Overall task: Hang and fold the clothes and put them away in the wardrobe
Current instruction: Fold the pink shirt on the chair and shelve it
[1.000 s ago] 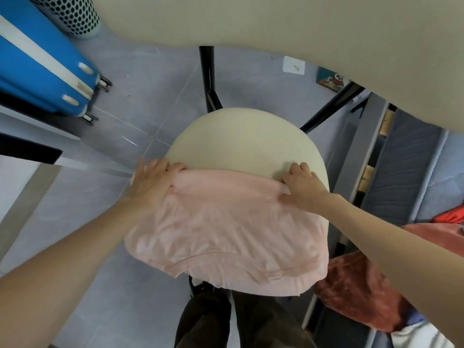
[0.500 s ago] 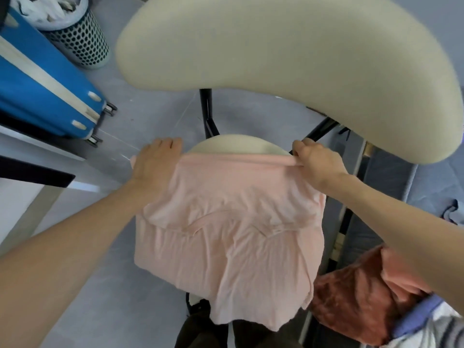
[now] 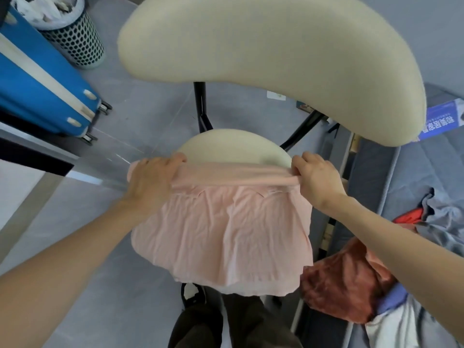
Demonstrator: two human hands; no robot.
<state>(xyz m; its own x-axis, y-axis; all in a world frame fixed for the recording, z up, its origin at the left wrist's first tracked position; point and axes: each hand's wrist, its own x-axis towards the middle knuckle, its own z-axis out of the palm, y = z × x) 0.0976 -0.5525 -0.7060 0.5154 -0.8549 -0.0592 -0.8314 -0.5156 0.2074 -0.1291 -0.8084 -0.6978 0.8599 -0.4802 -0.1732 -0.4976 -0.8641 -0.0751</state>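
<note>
The pink garment [image 3: 226,234] lies in the middle of the frame, spread over the cream chair seat [image 3: 233,146], which serves as a folding board. Its near hem hangs off the front edge above the person's legs.

The left hand [image 3: 153,177] and right hand [image 3: 317,178] each curl round one end of the garment's far edge. They have gathered it into a taut rolled band across the seat. Holding both ends at once keeps the fold line straight and the cloth from bunching, most likely so the far part can be brought over the rest.

The wide backrest [image 3: 271,59] fills the top of the frame, so the work stays on the front of the seat. At lower right a rust-red cloth [image 3: 344,285] and other clothes wait on the bed [image 3: 414,172], within easy reach. The wardrobe is not in view.
</note>
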